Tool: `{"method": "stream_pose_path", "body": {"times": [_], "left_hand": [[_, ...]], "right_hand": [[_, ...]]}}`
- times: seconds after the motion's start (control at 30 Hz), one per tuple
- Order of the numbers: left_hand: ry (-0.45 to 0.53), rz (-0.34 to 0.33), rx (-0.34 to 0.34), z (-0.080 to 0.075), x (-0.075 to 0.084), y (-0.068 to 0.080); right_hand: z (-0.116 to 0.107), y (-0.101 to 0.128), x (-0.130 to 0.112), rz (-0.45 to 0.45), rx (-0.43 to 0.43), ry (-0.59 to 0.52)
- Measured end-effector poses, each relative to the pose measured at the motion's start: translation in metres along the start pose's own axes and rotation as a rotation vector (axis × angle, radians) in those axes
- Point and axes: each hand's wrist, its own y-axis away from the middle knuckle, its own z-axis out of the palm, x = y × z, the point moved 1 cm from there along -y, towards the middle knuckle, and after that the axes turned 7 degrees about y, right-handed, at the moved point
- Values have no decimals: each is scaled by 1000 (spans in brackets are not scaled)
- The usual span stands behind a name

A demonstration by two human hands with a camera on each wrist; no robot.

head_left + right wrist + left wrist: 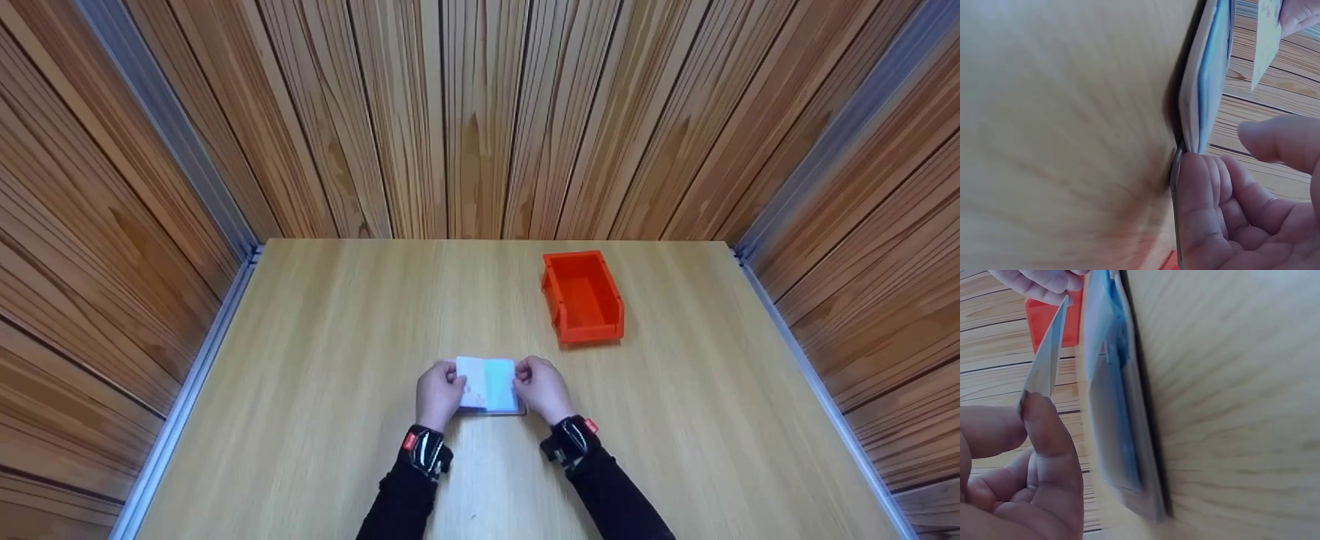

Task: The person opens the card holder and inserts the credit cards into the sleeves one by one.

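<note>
A thin, pale leaf of paper (1044, 368) is pinched between the thumb and forefinger of my left hand (439, 394). It stands tilted above a small booklet (1120, 433) that lies on the table. From the head the leaf looks white with faint print, beside a pale blue page (500, 385). My right hand (543, 387) is at the booklet's right side. In the right wrist view its fingertips touch the booklet's edge, while the thumb (1275, 140) stands apart from them. A dark cover edge (1175, 169) runs under the forefinger.
An orange-red open bin (592, 334) stands on the light wooden table (337, 337), behind and right of my hands. Wood-plank walls (480, 135) enclose the back and both sides, with metal rails (187, 390) along the table's side edges.
</note>
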Motion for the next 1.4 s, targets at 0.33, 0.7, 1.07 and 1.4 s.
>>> {"method": "stream_pose_path", "body": {"times": [0.33, 0.7, 1.07, 1.4], "left_hand": [[-18, -10, 7, 0, -5, -1], [-74, 23, 15, 0, -7, 1], [-80, 4, -7, 2, -8, -3], [-97, 28, 0, 3, -7, -4]], "right_hand": [[2, 1, 1, -16, 28, 52], [2, 0, 0, 13, -1, 109], [1, -2, -2, 48, -58, 134], [2, -2, -2, 17, -59, 166]]}}
